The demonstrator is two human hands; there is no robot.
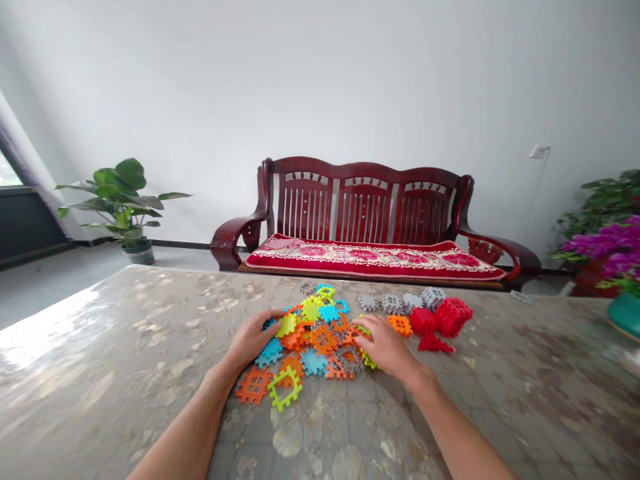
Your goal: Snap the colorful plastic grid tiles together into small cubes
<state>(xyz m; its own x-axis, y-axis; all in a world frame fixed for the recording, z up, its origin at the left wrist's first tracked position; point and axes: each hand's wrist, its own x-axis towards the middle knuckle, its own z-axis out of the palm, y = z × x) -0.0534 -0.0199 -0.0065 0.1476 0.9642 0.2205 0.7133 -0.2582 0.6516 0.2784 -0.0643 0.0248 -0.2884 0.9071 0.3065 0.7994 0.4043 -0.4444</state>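
Note:
A loose pile of flat plastic interlocking tiles with notched edges lies on the table between my hands. It includes an orange window tile [325,339], a blue tile [314,362], a grey frame tile [349,359] and a yellow-green tile [312,309]. My left hand [254,338] rests at the pile's left edge, fingers stretched toward a yellow tile [287,325] and a blue tile [270,353]. On the right edge, my right hand [385,341] has thumb and fingers apart over yellow-green and orange tiles, partly hiding them. Nearest me lie a yellow-green frame tile [285,389] and an orange window tile [254,385].
Right of the pile are red tile assemblies [453,316], a single orange tile [400,325] and grey tiles [393,304]. A patterned cover lies over the table [165,333]. Behind it stands a wooden bench [365,200]. Purple flowers [607,247] in a teal pot occupy the right edge.

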